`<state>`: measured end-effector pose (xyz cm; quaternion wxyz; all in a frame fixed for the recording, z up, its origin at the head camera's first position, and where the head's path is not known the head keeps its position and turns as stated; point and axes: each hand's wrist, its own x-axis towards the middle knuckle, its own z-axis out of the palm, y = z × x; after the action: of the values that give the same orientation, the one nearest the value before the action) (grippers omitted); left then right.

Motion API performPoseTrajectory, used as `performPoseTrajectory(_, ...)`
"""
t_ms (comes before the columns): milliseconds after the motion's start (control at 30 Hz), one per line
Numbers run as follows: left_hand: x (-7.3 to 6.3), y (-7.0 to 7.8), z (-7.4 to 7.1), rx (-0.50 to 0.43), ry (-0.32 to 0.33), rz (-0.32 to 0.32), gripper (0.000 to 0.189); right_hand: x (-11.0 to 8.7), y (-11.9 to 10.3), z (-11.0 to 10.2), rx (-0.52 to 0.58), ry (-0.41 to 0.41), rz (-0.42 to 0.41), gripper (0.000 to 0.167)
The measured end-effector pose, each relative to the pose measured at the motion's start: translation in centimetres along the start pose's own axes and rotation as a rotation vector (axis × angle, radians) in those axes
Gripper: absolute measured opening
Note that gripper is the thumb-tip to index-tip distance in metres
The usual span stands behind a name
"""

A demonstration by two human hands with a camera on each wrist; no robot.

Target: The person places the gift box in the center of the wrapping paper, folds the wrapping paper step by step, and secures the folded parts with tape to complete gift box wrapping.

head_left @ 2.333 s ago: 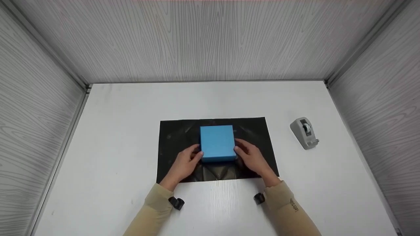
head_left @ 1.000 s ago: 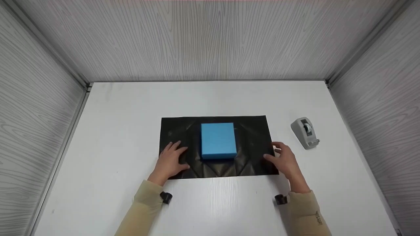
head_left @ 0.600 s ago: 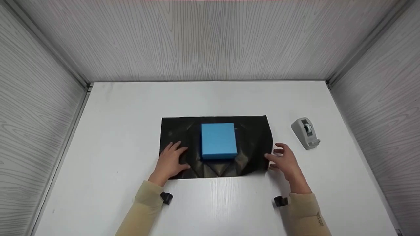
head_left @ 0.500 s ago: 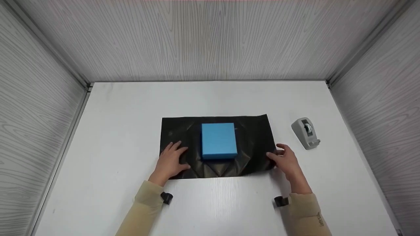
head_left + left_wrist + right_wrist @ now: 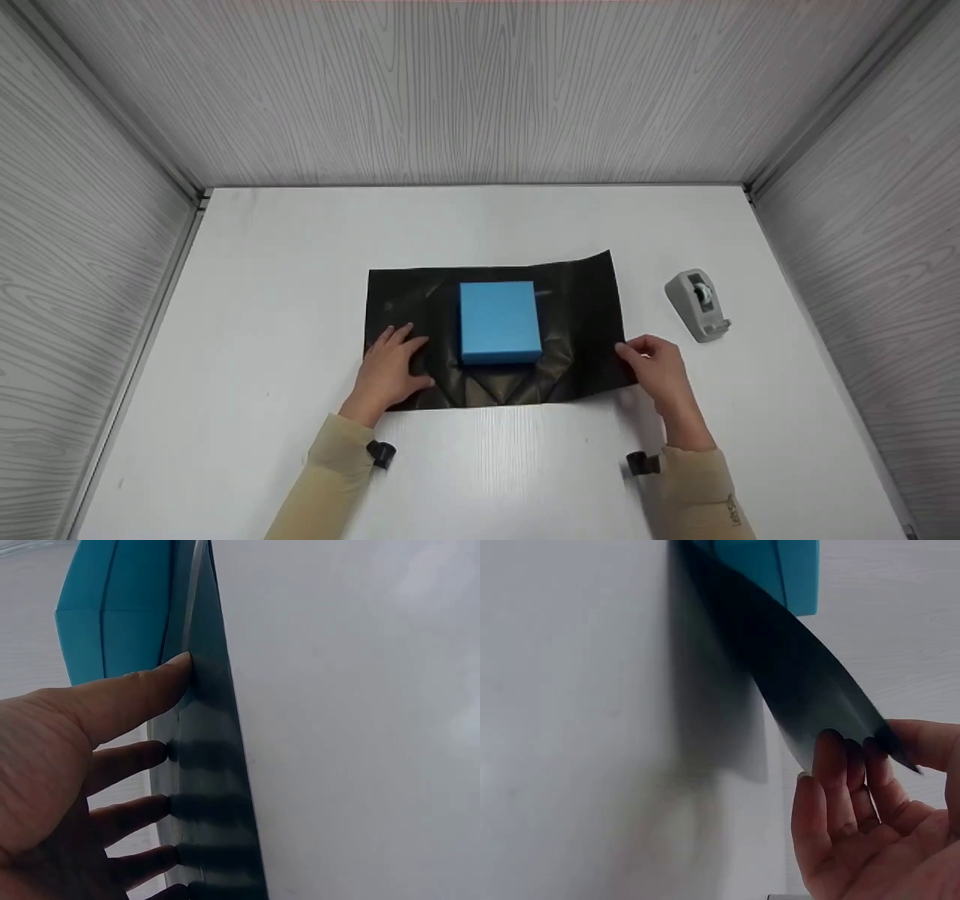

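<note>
A blue box [image 5: 500,319] sits in the middle of a glossy black sheet [image 5: 581,330] on the white table. My left hand [image 5: 384,375] rests on the sheet's left part with fingers spread; in the left wrist view its thumb and fingertips press on the sheet [image 5: 217,772]. At the right edge, my right hand [image 5: 658,367] pinches the sheet between thumb and fingers. The right wrist view shows that end of the sheet [image 5: 795,667] lifted off the table and curving up, with the right hand's fingers [image 5: 832,772] beneath it.
A grey tape dispenser [image 5: 697,304] with a roll of tape stands on the table right of the sheet. Wood-grain panels [image 5: 480,90] close off the back and both sides of the white table [image 5: 285,300].
Both hands have left the box and moved outward to the sheet's two ends. The right hand has taken hold of the right edge and raised it; the left has stayed still lately.
</note>
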<state>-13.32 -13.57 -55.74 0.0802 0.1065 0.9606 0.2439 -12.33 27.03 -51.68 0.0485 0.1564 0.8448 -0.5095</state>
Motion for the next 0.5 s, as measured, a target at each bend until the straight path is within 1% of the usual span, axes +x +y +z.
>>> performPoseTrajectory(200, -0.1, 0.4, -0.1, -0.027, 0.02, -0.004, 0.066, -0.6, -1.4, 0.9, 0.061, -0.005, -0.053, 0.019)
performPoseTrajectory(367, -0.1, 1.1, -0.3, -0.076, 0.063, 0.02, 0.06, -1.1, -2.7, 1.7, 0.097, -0.013, -0.094, 0.018)
performPoseTrajectory(500, -0.1, 1.8, -0.2, -0.098, 0.111, 0.044, 0.05, -1.3, -3.6, 2.8, 0.134, 0.004, -0.169, 0.015)
